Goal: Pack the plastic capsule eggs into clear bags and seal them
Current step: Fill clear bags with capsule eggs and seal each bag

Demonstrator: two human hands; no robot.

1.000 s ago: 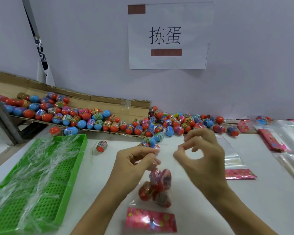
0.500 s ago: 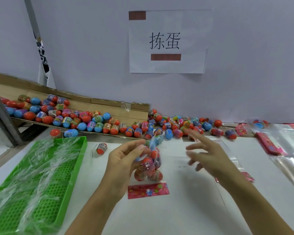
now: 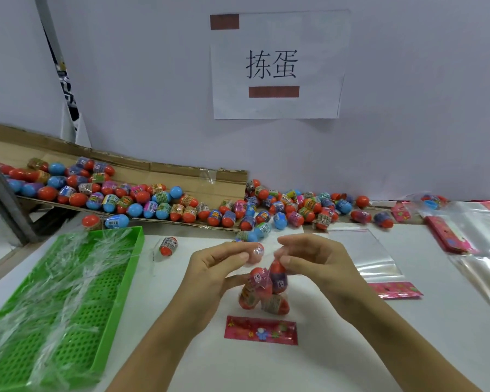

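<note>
Left hand (image 3: pixel 218 267) and right hand (image 3: pixel 314 261) each pinch mouth of clear bag (image 3: pixel 266 290), held above desk (image 3: pixel 351 349), capsule eggs (image 3: pixel 269 281) bunched inside. Risks: film slips from either grip, bag drops; crooked mouth seals badly, eggs escape.

Glossy plastic, matt card

Shiny plastic eggs (image 3: pixel 164 203) on rough brown cardboard (image 3: pixel 181 176); perforated green plastic tray (image 3: pixel 68 301), seemingly under crinkled clear film (image 3: pixel 54 278).

Green tray (image 3: pixel 68 292) cut by left edge; bag (image 3: pixel 266 290) top blurred.
</note>
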